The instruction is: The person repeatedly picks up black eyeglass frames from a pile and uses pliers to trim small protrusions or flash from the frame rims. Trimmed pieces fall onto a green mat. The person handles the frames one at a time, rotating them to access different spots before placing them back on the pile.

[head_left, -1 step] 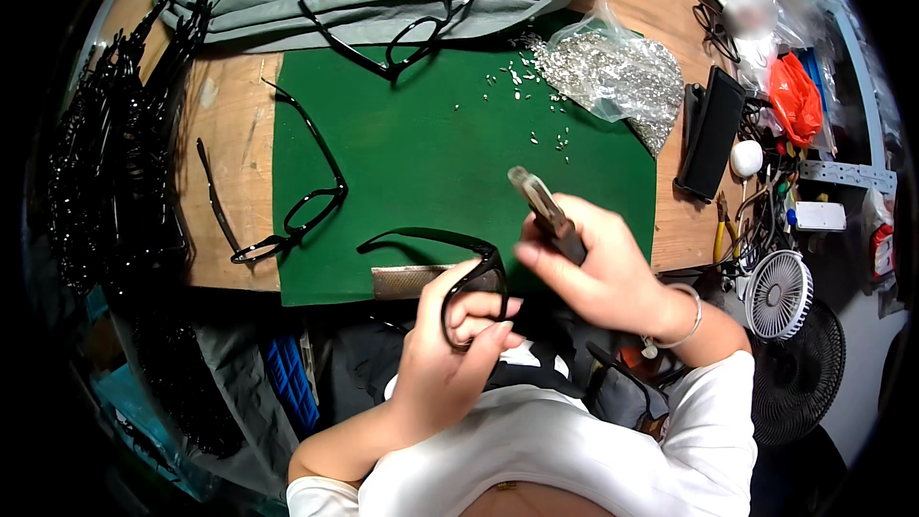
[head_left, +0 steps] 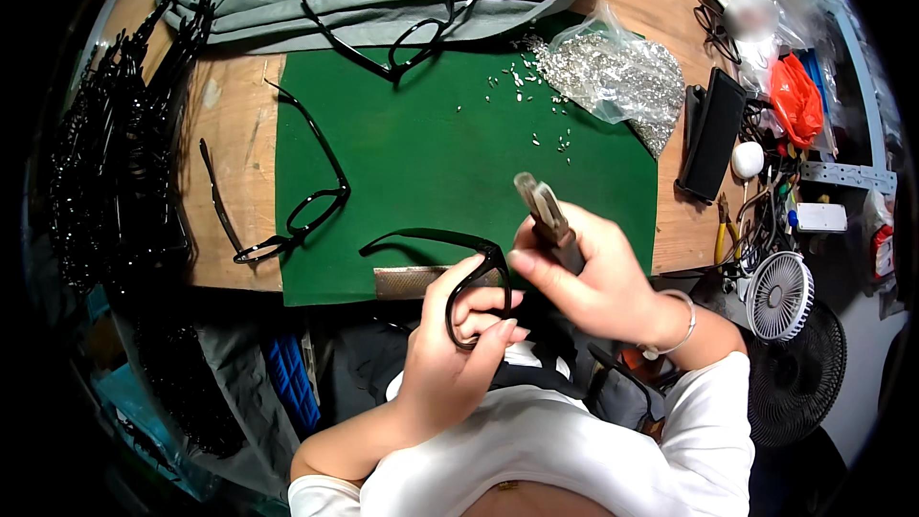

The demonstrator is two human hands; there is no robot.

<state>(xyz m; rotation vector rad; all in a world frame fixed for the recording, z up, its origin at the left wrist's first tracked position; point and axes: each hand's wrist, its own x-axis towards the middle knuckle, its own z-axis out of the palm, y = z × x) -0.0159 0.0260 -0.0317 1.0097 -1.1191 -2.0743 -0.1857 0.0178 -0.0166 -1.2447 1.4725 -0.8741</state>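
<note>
A black glasses frame is in my left hand, whose fingers curl through and around its rim at the near edge of the green mat. One of its temples stretches left above the mat. My right hand is wrapped round metal pliers; their silver jaws point up and away, apart from the frame. Under the temple, partly covered by my left hand, lies a rough metallic strip. Beyond the pliers, small silvery pieces are scattered beside an open clear bag full of them.
Glasses frames lie at the mat's left edge and by the grey cloth at the back. Many black frames are heaped at the far left. To the right are a black phone-like slab, yellow-handled pliers and a white fan.
The pliers in my right hand have tilted slightly, and their tip has shifted a little right and nearer. My left hand keeps the glasses frame in almost the same place.
</note>
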